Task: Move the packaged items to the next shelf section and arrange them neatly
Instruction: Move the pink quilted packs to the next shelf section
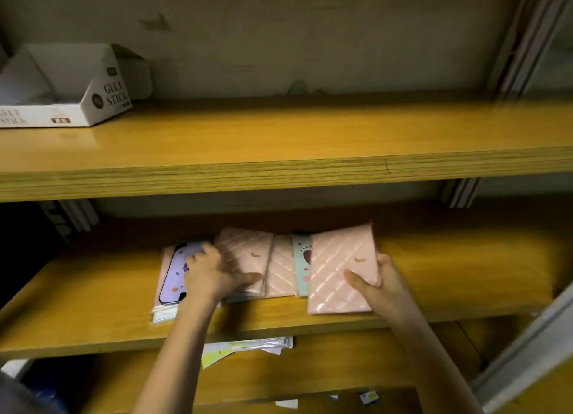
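On the middle wooden shelf (pixel 93 314) lie several flat packaged items in a loose row. My right hand (pixel 376 285) grips a pink quilted package (pixel 338 258) by its right edge, thumb on top, slightly lifted over a teal patterned package (pixel 300 258). My left hand (pixel 214 274) rests palm-down with its fingers spread across another pink quilted package (pixel 248 252) and a lilac package with a black border (pixel 176 277). A third pink package (pixel 282 271) lies between the two hands.
A white cardboard "Glue Stick" display box (pixel 71 88) stands at the left of the upper shelf (pixel 310 153). Papers and small packets (pixel 248 348) lie on the shelf below. A metal upright (pixel 527 345) runs along the right edge.
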`<state>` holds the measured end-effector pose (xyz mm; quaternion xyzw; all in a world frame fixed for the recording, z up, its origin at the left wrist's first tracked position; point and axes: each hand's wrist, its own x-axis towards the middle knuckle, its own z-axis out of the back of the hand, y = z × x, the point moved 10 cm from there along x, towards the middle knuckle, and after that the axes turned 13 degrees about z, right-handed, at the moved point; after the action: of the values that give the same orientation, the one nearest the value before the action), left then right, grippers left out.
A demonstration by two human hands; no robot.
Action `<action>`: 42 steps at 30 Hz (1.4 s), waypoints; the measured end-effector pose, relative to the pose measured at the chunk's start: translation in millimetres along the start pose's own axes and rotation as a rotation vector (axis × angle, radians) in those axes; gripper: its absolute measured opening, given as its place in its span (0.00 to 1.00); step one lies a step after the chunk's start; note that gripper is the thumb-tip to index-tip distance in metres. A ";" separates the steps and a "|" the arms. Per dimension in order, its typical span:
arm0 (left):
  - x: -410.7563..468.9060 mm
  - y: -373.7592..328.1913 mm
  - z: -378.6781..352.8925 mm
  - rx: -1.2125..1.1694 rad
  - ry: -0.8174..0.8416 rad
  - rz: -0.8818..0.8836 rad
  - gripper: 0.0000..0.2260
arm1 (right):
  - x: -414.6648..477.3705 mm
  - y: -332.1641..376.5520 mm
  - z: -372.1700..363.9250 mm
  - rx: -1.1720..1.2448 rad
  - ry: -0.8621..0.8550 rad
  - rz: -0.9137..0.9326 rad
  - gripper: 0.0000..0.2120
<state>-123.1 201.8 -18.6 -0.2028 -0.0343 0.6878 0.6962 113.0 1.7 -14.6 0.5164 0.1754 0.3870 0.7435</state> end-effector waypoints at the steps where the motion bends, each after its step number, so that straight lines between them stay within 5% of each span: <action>1: 4.4 2.1 -2.4 -0.011 0.072 0.006 0.60 | -2.0 0.3 1.1 0.005 -0.005 0.003 0.17; 3: 6.8 6.9 1.3 -0.018 0.133 0.032 0.61 | -6.0 1.7 3.1 0.007 -0.010 0.012 0.19; 9: 10.5 6.8 47.1 -0.109 -0.069 -0.036 0.28 | -17.8 -4.8 19.9 0.045 -0.035 0.005 0.22; 14: -13.0 -6.4 49.9 -0.419 0.023 -0.198 0.18 | -27.9 -13.7 40.7 0.135 -0.042 -0.019 0.17; 17: -58.4 -30.0 30.9 -0.768 0.215 -0.270 0.11 | -37.8 -18.8 65.3 0.167 -0.070 -0.032 0.17; 26: -164.0 -130.2 -47.4 -1.011 0.666 -0.345 0.10 | -91.5 -41.0 172.4 0.303 -0.162 -0.025 0.24; 29: -200.4 -161.2 -68.3 -0.998 0.722 -0.364 0.12 | -112.8 -51.2 223.4 0.293 -0.243 -0.012 0.15; 42: -370.1 -279.8 -153.8 -0.992 0.802 -0.428 0.14 | -185.4 -116.4 419.7 0.258 -0.347 -0.038 0.19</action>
<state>172.1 -186.0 18.4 -0.7272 -0.1244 0.3089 0.6002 317.6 -423.3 24.5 0.6629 0.1026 0.2525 0.6974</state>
